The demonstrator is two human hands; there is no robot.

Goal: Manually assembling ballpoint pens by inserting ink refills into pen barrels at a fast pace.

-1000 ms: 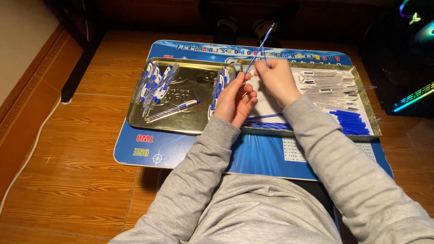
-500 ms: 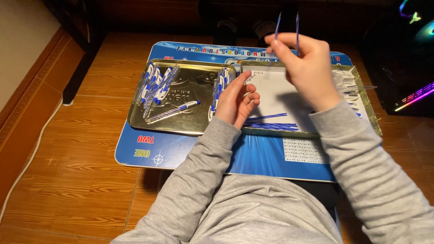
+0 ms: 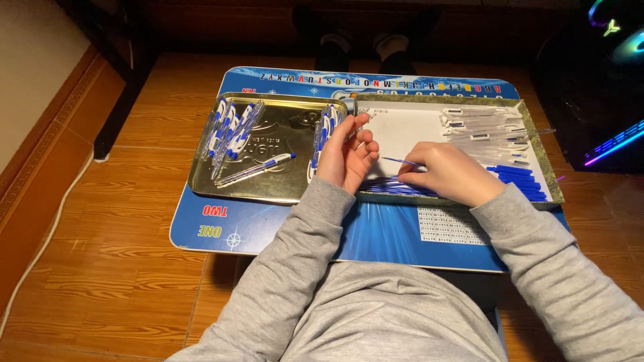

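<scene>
Two grey sleeves reach forward from the bottom of the view over a blue printed mat that lies on a low table above the wooden floor. On the right, the right hand rests palm down inside a shallow white-lined tray, its fingers pressed together and pinching a thin blue refill at the near edge. A loose bundle of more blue refills lies along that same near edge, just under the hand. The left hand stands on its side between the two trays, fingers curled loosely and a little spread; whether it holds anything cannot be told. Left of it sits a gold metal tray with assembled blue-and-clear pens in a heap and one pen lying apart. Farther back in the white tray lie clear pen barrels and blue caps.
</scene>
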